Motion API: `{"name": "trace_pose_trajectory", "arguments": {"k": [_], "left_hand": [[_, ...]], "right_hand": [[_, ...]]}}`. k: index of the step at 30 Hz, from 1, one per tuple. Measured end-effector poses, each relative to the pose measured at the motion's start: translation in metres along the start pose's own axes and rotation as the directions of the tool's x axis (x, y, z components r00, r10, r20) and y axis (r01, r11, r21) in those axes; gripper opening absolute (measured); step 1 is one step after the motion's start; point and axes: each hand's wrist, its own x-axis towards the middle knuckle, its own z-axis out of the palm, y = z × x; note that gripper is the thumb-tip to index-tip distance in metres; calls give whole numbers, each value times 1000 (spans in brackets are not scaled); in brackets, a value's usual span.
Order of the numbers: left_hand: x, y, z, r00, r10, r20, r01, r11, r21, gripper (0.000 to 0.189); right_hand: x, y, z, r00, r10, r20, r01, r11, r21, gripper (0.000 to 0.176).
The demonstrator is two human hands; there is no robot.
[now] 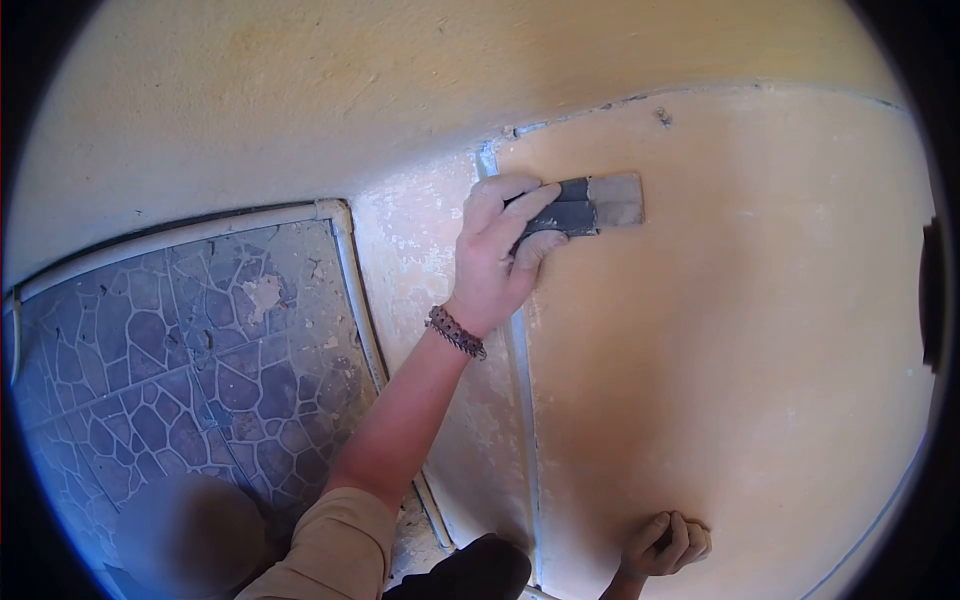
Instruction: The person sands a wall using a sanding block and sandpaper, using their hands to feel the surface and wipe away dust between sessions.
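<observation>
My left hand (505, 240), with a braided bracelet at its wrist, is closed around a flat scraper (570, 206). The scraper has a dark grip and a dusty grey blade lying against the peach-coloured wall (760, 300). Pale dust coats the fingers, and the thumb presses along the grip's lower edge. Low in the view, my right hand (668, 543) rests against the same wall with its fingers curled in. Whatever may be inside those fingers is hidden.
A bluish corner strip (523, 400) runs beside a patchy, flaking wall section (420, 250). At left lies a stone-patterned tiled surface (220, 350) edged by pale trim (355, 280). A dark-clothed knee (480, 572) and a blurred round shape (190, 535) show at the bottom.
</observation>
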Motion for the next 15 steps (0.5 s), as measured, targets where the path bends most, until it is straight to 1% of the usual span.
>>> {"name": "trace_pose_trajectory", "arguments": {"k": [1, 3, 4, 7, 8, 11, 14, 15], "left_hand": [[2, 2, 1, 999, -44, -27, 42, 997, -70, 36], [0, -1, 0, 992, 99, -80, -89, 989, 119, 29], [-2, -4, 0, 980, 174, -96, -150, 965, 217, 26], [-12, 4, 11, 972, 167, -165, -111, 946, 305, 18], [-17, 7, 13, 978, 139, -157, -84, 946, 313, 18], [-33, 7, 22, 982, 51, -180, 0, 962, 273, 30], [-39, 17, 27, 996, -35, -83, 61, 943, 327, 48], [-39, 25, 26, 996, -73, -41, 83, 924, 374, 52]], "right_hand": [[-1, -1, 1, 1000, 14, -10, -14, 1000, 2, 7], [-1, -5, 3, 999, 43, -27, -42, 999, 9, 6], [0, -6, 3, 999, 41, -31, -41, 999, 6, 6], [2, -8, 3, 998, 39, -41, -39, 999, -7, 6], [2, -8, 3, 999, 35, -41, -35, 999, -12, 6], [3, -7, 3, 998, 31, -49, -31, 999, -8, 5], [3, -8, 4, 997, 40, -63, -40, 999, 2, 5], [3, -8, 5, 997, 43, -68, -43, 999, 6, 5]]}}
